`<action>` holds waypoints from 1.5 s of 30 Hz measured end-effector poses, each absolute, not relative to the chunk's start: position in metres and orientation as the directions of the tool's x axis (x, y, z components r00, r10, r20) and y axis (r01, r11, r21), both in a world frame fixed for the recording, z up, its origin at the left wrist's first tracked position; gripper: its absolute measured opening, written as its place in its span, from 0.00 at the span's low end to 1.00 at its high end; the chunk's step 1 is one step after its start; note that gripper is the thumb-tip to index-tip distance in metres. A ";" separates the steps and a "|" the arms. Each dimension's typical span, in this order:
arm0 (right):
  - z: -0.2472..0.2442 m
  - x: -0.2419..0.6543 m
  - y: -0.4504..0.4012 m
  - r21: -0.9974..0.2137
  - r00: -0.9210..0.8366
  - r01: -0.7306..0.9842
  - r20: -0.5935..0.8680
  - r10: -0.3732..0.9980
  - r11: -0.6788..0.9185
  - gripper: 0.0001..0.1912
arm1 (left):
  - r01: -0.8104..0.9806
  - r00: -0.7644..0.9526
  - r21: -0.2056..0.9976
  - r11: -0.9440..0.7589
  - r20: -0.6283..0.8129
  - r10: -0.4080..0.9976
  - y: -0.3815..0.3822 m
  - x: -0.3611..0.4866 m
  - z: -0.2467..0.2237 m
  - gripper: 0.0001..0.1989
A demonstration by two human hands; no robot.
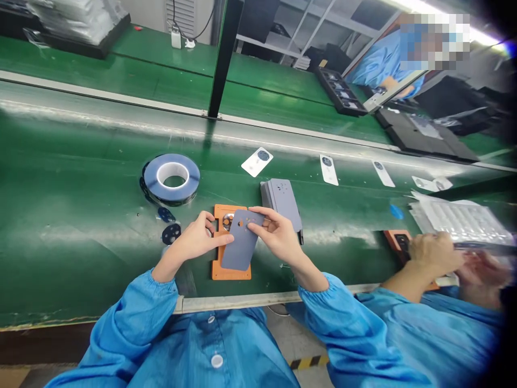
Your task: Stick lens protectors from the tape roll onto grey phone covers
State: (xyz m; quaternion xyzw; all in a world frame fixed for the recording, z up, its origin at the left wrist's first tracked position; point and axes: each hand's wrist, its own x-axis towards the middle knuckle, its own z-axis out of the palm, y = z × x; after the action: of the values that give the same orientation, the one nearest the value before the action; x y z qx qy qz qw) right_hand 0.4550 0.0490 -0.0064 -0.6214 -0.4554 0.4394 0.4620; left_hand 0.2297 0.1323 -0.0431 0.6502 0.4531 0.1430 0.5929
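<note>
A thin grey phone back panel [241, 248] with camera holes is tilted above an orange fixture [231, 274]. My right hand [278, 231] pinches the panel's upper right corner between thumb and fingers. My left hand [196, 237] is closed at the fixture's left edge, fingers curled by the notch, its thumb reaching over the top to the panel's left edge. A round camera-shaped piece [228, 221] shows in the fixture's upper part, partly covered by the panel. Right of the fixture lies a stack of similar grey panels [286, 202].
A tape roll [151, 178] with round dark stickers [171, 234] on its strip lies left. White cards [257, 162] with dark circles lie in a row farther back on the green bench [100, 215]. At right, a co-worker's hands [434, 253] work near another orange fixture [398, 242] and clear plastic trays [464, 218].
</note>
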 end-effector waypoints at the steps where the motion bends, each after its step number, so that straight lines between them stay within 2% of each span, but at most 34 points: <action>1: -0.010 0.454 0.050 -0.974 0.197 0.169 -0.117 0.973 -0.152 0.22 | 0.423 0.552 0.901 0.093 -0.338 0.762 0.132 0.230 -0.044 0.35; 6: -0.015 0.454 0.055 -0.962 0.115 0.253 -0.070 0.991 -0.098 0.20 | 0.490 0.593 0.871 -0.022 -0.315 0.741 0.130 0.230 -0.045 0.31; 10: -0.018 0.457 0.060 -0.882 -0.017 0.471 0.015 1.000 0.021 0.21 | 0.552 0.612 0.828 -0.096 -0.324 0.722 0.128 0.233 -0.041 0.26; 15: -0.030 0.461 0.064 -0.652 -0.136 0.736 0.121 0.983 0.182 0.27 | 0.603 0.611 0.770 -0.209 -0.276 0.742 0.125 0.237 -0.038 0.22; 19: -0.040 0.453 0.061 -0.384 -0.168 0.901 0.114 0.979 0.200 0.31 | 0.601 0.631 0.764 -0.236 -0.271 0.727 0.125 0.238 -0.039 0.21; 23: -0.049 0.436 0.051 -0.194 -0.205 0.956 0.098 0.974 0.221 0.31 | 0.617 0.634 0.747 -0.246 -0.288 0.718 0.125 0.238 -0.040 0.21; 28: -0.056 0.418 0.042 -0.092 -0.256 0.961 0.069 0.964 0.262 0.29 | 0.625 0.642 0.736 -0.260 -0.295 0.708 0.125 0.239 -0.040 0.21; 34: -0.051 0.413 0.048 -0.115 -0.176 0.977 0.031 0.984 0.179 0.29 | 0.620 0.645 0.737 -0.269 -0.284 0.709 0.125 0.239 -0.040 0.21; 38: -0.042 0.423 0.046 -0.237 -0.197 0.949 0.063 0.978 0.206 0.28 | 0.617 0.633 0.749 -0.241 -0.291 0.717 0.126 0.239 -0.041 0.21; 42: -0.043 0.430 0.029 -0.388 0.053 0.921 0.243 0.969 0.047 0.22 | 0.592 0.613 0.786 -0.176 -0.297 0.732 0.127 0.237 -0.040 0.19; 45: -0.049 0.428 0.014 -0.497 0.167 0.867 0.229 0.959 -0.032 0.19 | 0.567 0.528 0.815 -0.120 -0.248 0.812 0.128 0.238 -0.038 0.16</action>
State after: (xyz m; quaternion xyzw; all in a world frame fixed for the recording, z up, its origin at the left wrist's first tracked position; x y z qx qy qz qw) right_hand 0.4276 0.0141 -0.0487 -0.7134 -0.6399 0.0840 0.2729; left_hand 0.2384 0.1275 -0.0379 0.7370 0.4678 0.1300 0.4701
